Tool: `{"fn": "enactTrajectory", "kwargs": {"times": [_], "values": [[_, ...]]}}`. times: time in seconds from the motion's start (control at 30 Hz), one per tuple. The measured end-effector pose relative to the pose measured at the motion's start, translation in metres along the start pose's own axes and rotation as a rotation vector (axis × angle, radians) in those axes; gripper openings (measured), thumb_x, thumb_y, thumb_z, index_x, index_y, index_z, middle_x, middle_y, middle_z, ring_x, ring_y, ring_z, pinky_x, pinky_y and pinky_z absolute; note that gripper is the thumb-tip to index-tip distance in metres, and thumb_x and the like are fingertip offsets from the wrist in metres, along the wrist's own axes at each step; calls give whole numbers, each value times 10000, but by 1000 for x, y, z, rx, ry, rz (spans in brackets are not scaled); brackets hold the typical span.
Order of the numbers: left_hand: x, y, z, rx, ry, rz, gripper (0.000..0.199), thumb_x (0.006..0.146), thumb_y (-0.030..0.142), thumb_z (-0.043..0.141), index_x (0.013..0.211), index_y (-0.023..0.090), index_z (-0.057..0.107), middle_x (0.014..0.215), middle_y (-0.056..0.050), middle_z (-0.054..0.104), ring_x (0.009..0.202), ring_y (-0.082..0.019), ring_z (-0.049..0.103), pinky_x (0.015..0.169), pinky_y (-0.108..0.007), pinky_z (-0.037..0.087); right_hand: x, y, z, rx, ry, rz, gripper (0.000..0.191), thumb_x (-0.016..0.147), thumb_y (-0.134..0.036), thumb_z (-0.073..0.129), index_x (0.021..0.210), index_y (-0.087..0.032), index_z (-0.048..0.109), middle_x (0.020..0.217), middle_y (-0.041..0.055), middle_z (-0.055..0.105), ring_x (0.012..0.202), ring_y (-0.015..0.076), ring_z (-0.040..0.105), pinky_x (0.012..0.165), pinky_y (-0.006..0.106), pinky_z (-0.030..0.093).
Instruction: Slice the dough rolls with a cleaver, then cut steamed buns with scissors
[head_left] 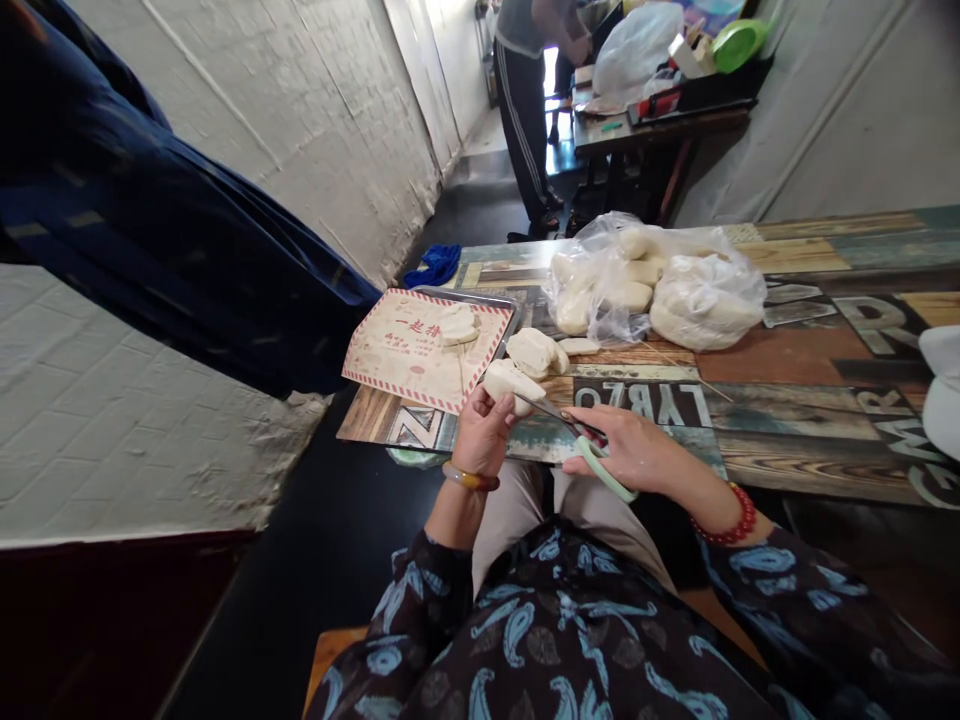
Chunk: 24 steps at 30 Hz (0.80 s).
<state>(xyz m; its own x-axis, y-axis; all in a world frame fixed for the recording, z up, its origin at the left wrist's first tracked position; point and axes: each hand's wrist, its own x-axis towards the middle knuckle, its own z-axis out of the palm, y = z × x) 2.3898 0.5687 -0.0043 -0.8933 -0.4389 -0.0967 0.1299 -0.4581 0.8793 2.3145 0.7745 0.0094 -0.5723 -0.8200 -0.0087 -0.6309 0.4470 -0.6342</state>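
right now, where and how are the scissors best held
Probably by the pale green handle of the scissors, coming from the near right, where the right hand is: it juts that way, while the blades point left toward the white chunk in the left hand.

The left hand (482,437) holds a pale chunk (511,380), the right hand (631,446) scissors (601,470).

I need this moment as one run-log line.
left hand: holding pale piece | right hand: holding scissors, blades at piece | table: printed sheet, plastic bags
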Motion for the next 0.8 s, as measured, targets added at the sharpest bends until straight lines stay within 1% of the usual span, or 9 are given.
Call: {"fn": "enactTrajectory", "kwargs": {"times": [0.1, 0.2, 0.33, 0.47, 0.6, 0.7, 0.8], "values": [[7, 0, 0, 44, 18, -5, 550, 643, 423, 866, 1094, 205, 639, 1076, -56, 714, 835, -137, 660, 671, -224, 523, 7, 4, 0, 79, 7, -1, 504, 794, -466, 714, 1240, -236, 675, 893, 47, 699, 783, 208, 644, 754, 312, 498], [13, 0, -3, 69, 32, 3, 574, 642, 443, 862, 1118, 210, 643, 1080, -50, 712, 826, -137, 660, 676, -237, 519, 14, 5, -1, 179, 20, -18, 414, 794, -456, 710, 1155, -252, 723, 902, 38, 739, 810, 218, 668, 756, 301, 506], [17, 0, -9, 100, 57, -2, 569, 645, 453, 856, 1113, 207, 648, 1041, -36, 715, 786, -125, 654, 661, -234, 504, 23, 6, -2, 257, -25, -30, 356, 821, -463, 680, 1093, -241, 740, 894, 21, 758, 827, 230, 686, 753, 299, 517], [19, 5, -10, 85, 68, -7, 520, 642, 427, 860, 1056, 190, 653, 974, -32, 722, 741, -114, 639, 607, -205, 467, 29, 9, 0, 259, -52, -44, 310, 860, -464, 642, 1048, -236, 737, 908, 30, 759, 866, 248, 700, 796, 326, 523], [22, 9, -8, 58, 83, 2, 521, 607, 398, 882, 1022, 175, 659, 925, -26, 721, 694, -90, 611, 577, -183, 441, 32, 12, 4, 209, -10, -47, 309, 861, -462, 643, 1038, -227, 738, 937, 68, 768, 896, 275, 715, 832, 360, 527], [24, 9, -7, 74, 99, -7, 532, 599, 413, 880, 1023, 178, 660, 944, -35, 728, 724, -109, 627, 579, -189, 437, 33, 14, 6, 170, 6, -48, 307, 883, -452, 615, 1037, -218, 738, 992, 92, 773, 898, 278, 722, 807, 357, 533], [26, 8, -5, 76, 98, -22, 552, 594, 421, 882, 1038, 181, 657, 986, -45, 732, 772, -132, 653, 594, -199, 440, 32, 15, 5, 171, -18, -64, 301, 909, -440, 583, 1052, -221, 733, 999, 82, 774, 899, 262, 725, 793, 339, 533]]}}
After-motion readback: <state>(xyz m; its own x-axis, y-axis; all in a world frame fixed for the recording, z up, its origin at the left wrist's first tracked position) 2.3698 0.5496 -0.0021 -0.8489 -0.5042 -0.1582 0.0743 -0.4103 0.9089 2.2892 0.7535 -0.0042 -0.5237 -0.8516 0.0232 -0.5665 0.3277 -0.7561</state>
